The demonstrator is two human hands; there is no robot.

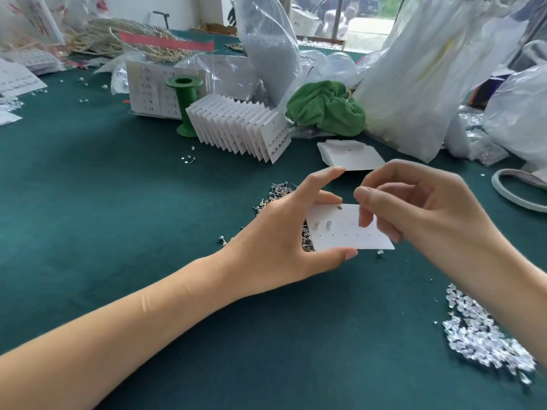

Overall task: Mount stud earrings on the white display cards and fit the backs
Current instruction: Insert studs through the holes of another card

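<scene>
Head view only: holding white display card point(340, 232) up over the green table point(118, 202), left hand point(284, 241) gripping its left end, thumb along the bottom edge, a finger on the top edge, index finger sticking out free. Card's long axis running left to right, slightly tilted down toward the right. Two stud earrings point(322, 224) sitting already in the leftmost holes, just beside the left hand's grip; empty hole rows stretching rightward from there. Right hand point(414, 208) hovering over the card's right half, fingers curled, thumb and forefinger pinching together; likely gripping a stud or back, too small to confirm. Next free hole lying just left of the right fingertips point(365, 220), so likely needing a short leftward shift. Right hand nearer the empty holes. Loose studs pile point(278, 193) lying behind the left hand, clear backs pile point(485, 335) lying low right, near the right forearm. Finished cards stack point(239, 128) standing further back.
</scene>
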